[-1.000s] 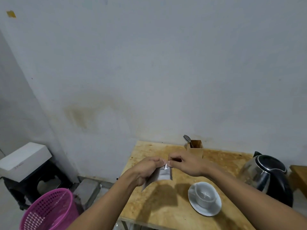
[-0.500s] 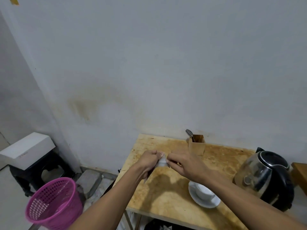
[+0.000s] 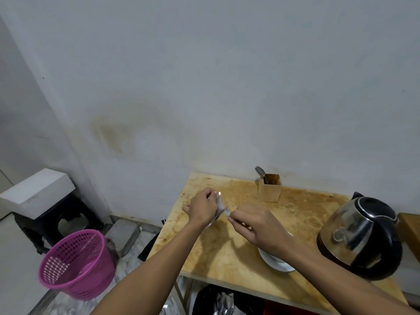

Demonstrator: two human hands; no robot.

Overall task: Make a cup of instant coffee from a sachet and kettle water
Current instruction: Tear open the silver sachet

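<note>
**Sachet tear risking a spill over the desk**

Both hands, left (image 3: 203, 206) and right (image 3: 254, 226), are pinching the silver sachet (image 3: 221, 206) above the desk (image 3: 227, 258), beside the saucer (image 3: 276, 264). A sudden rip could be scattering powder short of the cup.

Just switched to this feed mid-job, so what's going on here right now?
A person is tearing open a silver sachet above the wooden table: the left hand grips its body and the right hand pinches the top edge. A white saucer sits partly hidden under the right forearm. The kettle stands at the right, untouched. A spoon rests in the wooden holder by the wall.
</note>
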